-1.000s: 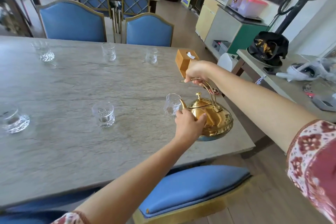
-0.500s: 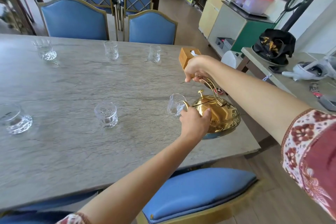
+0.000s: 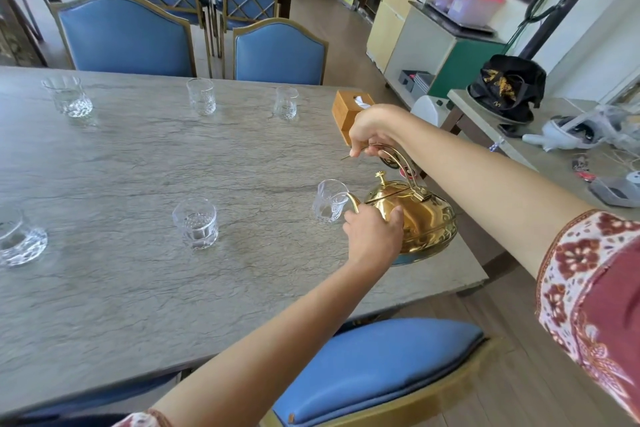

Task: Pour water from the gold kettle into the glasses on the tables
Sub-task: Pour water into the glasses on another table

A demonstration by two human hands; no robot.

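A grey, stone-patterned table [image 3: 121, 288] fills the left and middle of the view. Six clear glasses stand on it in two rows. The far row, left to right: a wide glass [image 3: 68, 96], a narrow glass [image 3: 201, 96] and a small glass [image 3: 286, 103]. The near row: a wide tumbler [image 3: 19, 239] at the left edge, a tumbler [image 3: 196, 222] in the middle holding a little water, and a fluted glass [image 3: 329, 200] near the right end.

The gold kettle [image 3: 420, 218] is shiny, round and squat, with a knobbed lid, a thin curved spout and a tall arched handle. It is tilted left near the table's right edge, its spout tip at the fluted glass's rim. The left hand [image 3: 372, 236] presses against the kettle's body below the spout, fingers curled, thumb on the metal. The right hand [image 3: 372, 128] is closed around the top of the handle.

A wide stretch of bare tabletop lies between the two rows. A wooden tissue box [image 3: 348, 111] stands at the far right corner.

Blue chairs [image 3: 128, 35] line the far side; one blue seat [image 3: 377, 364] sits below the near edge. To the right are a wood floor, a counter [image 3: 426, 45] with plastic tubs, and a cluttered side table [image 3: 554, 156] bearing a black bag [image 3: 507, 87].
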